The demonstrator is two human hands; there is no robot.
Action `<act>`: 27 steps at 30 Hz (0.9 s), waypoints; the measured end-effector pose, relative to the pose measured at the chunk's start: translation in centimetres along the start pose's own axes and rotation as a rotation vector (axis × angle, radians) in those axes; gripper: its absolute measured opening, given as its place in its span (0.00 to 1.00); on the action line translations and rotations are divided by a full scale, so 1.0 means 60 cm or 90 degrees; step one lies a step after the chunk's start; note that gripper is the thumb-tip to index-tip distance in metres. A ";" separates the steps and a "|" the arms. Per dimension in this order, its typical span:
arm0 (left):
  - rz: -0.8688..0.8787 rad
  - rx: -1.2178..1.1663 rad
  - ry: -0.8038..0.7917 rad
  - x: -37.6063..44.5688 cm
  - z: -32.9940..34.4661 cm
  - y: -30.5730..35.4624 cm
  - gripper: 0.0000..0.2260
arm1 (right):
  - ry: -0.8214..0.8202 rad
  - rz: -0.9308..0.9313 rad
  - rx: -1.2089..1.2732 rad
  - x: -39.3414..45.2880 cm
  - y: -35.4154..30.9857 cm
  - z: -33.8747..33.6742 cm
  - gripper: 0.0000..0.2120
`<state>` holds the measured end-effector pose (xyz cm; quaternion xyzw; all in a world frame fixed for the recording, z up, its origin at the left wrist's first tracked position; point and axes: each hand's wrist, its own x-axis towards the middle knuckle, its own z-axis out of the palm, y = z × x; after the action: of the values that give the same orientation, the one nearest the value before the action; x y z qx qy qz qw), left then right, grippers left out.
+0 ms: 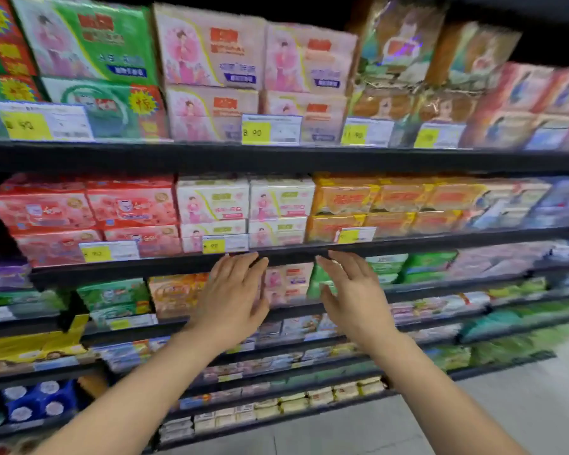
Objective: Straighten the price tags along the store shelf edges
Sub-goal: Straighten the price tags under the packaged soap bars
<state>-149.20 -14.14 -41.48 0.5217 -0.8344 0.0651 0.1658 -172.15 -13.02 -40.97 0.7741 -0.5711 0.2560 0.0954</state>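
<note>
Pretty blurry shot. Going left to right along the second shelf edge (145, 269): one yellow price tag (109, 251) sits far left, another tag (224, 243) just above the left hand (234, 290), whose fingers are straight and loosely spread, holding nothing. There's a bare dark edge between the hands. The right hand (350, 292) is the same, fingers apart, under the tilted tag (355, 234). The shelves are packed with wrapped packs (211, 205).

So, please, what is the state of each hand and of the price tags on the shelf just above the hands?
left hand: open, fingers straight, holds nothing
right hand: open, holds nothing
middle price tag: upright on the shelf edge, just above the left hand
left price tag: slightly tilted
right price tag: slightly tilted
</note>
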 end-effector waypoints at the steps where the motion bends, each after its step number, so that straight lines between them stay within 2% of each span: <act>1: 0.002 -0.013 -0.005 0.010 0.004 0.023 0.26 | 0.002 0.000 -0.006 -0.010 0.020 -0.011 0.21; 10: 0.036 -0.074 -0.027 0.085 0.010 0.166 0.27 | 0.021 0.025 -0.044 -0.059 0.149 -0.086 0.21; 23: 0.252 -0.137 -0.001 0.259 0.027 0.297 0.28 | 0.024 0.184 -0.141 -0.077 0.287 -0.153 0.19; 27: 0.283 -0.168 -0.005 0.299 0.045 0.353 0.29 | 0.050 0.216 -0.165 -0.103 0.339 -0.179 0.17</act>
<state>-175.83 -20.63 -36.45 0.2993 -0.9305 -0.0118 0.2110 -195.56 -9.83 -37.88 0.6376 -0.7173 0.2224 0.1718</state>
